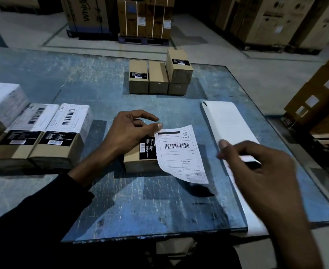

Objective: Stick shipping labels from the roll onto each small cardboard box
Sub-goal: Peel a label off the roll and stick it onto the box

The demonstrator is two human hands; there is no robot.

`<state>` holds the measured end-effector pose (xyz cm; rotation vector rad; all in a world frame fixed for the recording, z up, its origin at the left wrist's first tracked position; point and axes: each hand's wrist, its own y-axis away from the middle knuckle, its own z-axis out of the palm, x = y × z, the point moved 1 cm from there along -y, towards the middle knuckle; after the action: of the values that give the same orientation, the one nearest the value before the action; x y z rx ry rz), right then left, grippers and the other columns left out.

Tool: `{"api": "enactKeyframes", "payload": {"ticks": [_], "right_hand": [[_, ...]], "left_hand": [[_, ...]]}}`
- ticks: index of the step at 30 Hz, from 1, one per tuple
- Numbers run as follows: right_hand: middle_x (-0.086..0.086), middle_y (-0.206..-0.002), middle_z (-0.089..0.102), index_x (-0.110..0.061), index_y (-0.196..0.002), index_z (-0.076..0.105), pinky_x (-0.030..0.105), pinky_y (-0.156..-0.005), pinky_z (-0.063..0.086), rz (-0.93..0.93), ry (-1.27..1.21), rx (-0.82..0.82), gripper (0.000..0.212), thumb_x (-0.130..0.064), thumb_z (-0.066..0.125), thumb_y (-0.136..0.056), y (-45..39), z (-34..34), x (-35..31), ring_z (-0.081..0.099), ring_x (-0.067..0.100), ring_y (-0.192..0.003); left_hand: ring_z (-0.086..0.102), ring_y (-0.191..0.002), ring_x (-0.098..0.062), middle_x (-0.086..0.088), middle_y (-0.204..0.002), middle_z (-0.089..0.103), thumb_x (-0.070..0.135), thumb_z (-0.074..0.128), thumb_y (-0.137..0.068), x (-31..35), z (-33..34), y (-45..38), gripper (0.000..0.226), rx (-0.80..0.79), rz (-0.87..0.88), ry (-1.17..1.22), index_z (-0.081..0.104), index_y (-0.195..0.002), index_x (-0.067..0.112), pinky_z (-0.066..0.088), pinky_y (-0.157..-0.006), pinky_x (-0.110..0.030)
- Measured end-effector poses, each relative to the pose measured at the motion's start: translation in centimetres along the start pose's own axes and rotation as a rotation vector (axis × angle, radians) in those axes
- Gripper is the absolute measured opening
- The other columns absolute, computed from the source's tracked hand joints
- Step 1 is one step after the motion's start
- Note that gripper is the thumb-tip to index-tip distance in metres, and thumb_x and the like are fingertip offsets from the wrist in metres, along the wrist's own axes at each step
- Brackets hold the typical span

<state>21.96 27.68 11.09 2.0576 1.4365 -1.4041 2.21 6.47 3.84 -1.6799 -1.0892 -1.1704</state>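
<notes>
A small cardboard box [134,161] with a black product sticker lies in the middle of the blue table [159,214]. My left hand [129,133] rests on the box and pinches the top corner of a white shipping label [179,152]. The label hangs over the box's right side, and its lower end curls free above the table. My right hand [260,171] hovers to the right over the long white label strip [227,125], fingers loosely curled and blurred. Whether it holds the strip I cannot tell.
Three boxes with white labels on top [58,125] stand at the left edge. Several boxes without white labels [159,76] are stacked at the table's far side. Large cartons on pallets [144,18] stand on the floor behind, and more cartons [324,98] at the right.
</notes>
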Motion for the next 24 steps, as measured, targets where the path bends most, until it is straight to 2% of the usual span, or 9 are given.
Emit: {"api": "enactKeyframes", "payload": {"ticks": [2,4,5,7,9,11,14,19,24], "right_hand": [[-0.018,-0.081,0.076,-0.025,-0.083,0.080,0.013,-0.064,0.049,-0.122,0.021,-0.082,0.024,-0.036,0.071,-0.101,-0.7,2.6,-0.7,0.070,-0.004,-0.076],[-0.014,-0.108,0.078,-0.026,-0.108,0.080,0.028,-0.085,0.056,-0.256,0.100,-0.260,0.026,-0.039,0.058,-0.109,-1.4,5.4,-1.3,0.070,0.000,-0.103],[-0.012,-0.128,0.074,-0.029,-0.124,0.075,0.031,-0.100,0.053,-0.278,0.176,-0.393,0.033,-0.045,0.048,-0.112,-1.6,6.7,-1.6,0.064,0.003,-0.123],[-0.011,-0.168,0.041,-0.034,-0.157,0.048,0.027,-0.126,0.024,-0.275,0.345,-0.644,0.055,-0.059,0.027,-0.113,-1.5,8.8,-2.0,0.025,0.003,-0.158],[-0.010,-0.179,0.003,-0.028,-0.171,0.013,0.027,-0.130,-0.007,-0.339,0.469,-0.742,0.074,-0.068,0.013,-0.109,-0.7,10.4,-1.5,-0.010,-0.002,-0.161],[-0.012,-0.178,-0.009,-0.026,-0.172,0.001,0.033,-0.132,-0.012,-0.383,0.513,-0.713,0.081,-0.072,0.006,-0.106,0.0,10.8,-0.4,-0.023,-0.007,-0.157],[-0.015,-0.177,-0.013,-0.028,-0.171,-0.003,0.029,-0.130,-0.015,-0.353,0.551,-0.657,0.084,-0.075,0.001,-0.101,0.0,9.9,1.1,-0.026,-0.009,-0.155],[-0.013,-0.175,-0.021,-0.027,-0.170,-0.009,0.027,-0.129,-0.018,-0.279,0.564,-0.557,0.088,-0.077,-0.001,-0.098,0.1,8.8,2.3,-0.029,-0.007,-0.154],[-0.024,-0.169,-0.033,-0.036,-0.167,-0.019,0.034,-0.132,-0.010,-0.041,0.464,-0.509,0.090,-0.085,-0.002,-0.094,-0.1,6.9,3.9,-0.029,-0.009,-0.153]], "left_hand": [[0.079,-0.069,-0.027,-0.010,-0.074,0.079,0.026,0.084,-0.092,0.1,0.2,0.1,0.013,0.040,-0.002,-0.003,0.082,-0.102,0.019,0.061,-0.069,-0.037],[0.076,-0.061,-0.019,-0.007,-0.069,0.078,0.023,0.080,-0.095,0.3,0.2,0.3,0.005,0.104,0.005,-0.033,0.082,-0.098,0.018,0.057,-0.061,-0.026],[0.074,-0.058,-0.015,-0.005,-0.067,0.077,0.022,0.079,-0.096,0.3,0.2,0.4,0.005,0.136,0.007,-0.053,0.082,-0.096,0.018,0.055,-0.059,-0.021],[0.073,-0.058,-0.011,-0.002,-0.065,0.077,0.024,0.079,-0.097,0.1,0.1,0.5,0.007,0.186,0.019,-0.098,0.082,-0.093,0.019,0.054,-0.060,-0.020],[0.074,-0.058,-0.009,0.001,-0.064,0.076,0.027,0.079,-0.096,0.0,-0.1,0.6,0.007,0.211,0.032,-0.131,0.082,-0.092,0.023,0.055,-0.061,-0.023],[0.073,-0.057,-0.009,0.003,-0.062,0.076,0.029,0.079,-0.097,0.2,-0.1,0.8,0.007,0.208,0.068,-0.167,0.082,-0.092,0.025,0.056,-0.058,-0.027],[0.076,-0.065,-0.008,0.009,-0.071,0.078,0.032,0.079,-0.097,0.6,-0.1,1.3,0.007,0.186,0.213,-0.252,0.082,-0.095,0.026,0.063,-0.062,-0.035],[0.075,-0.110,-0.008,0.007,-0.122,0.079,0.035,0.077,-0.096,1.6,-0.8,3.3,0.023,0.009,0.716,-0.564,0.084,-0.110,0.019,0.064,-0.088,-0.038],[0.068,-0.125,-0.002,0.008,-0.129,0.075,0.038,0.078,-0.096,0.6,-0.7,4.8,0.030,-0.199,0.714,-0.578,0.083,-0.120,0.021,0.061,-0.099,-0.034]]}}
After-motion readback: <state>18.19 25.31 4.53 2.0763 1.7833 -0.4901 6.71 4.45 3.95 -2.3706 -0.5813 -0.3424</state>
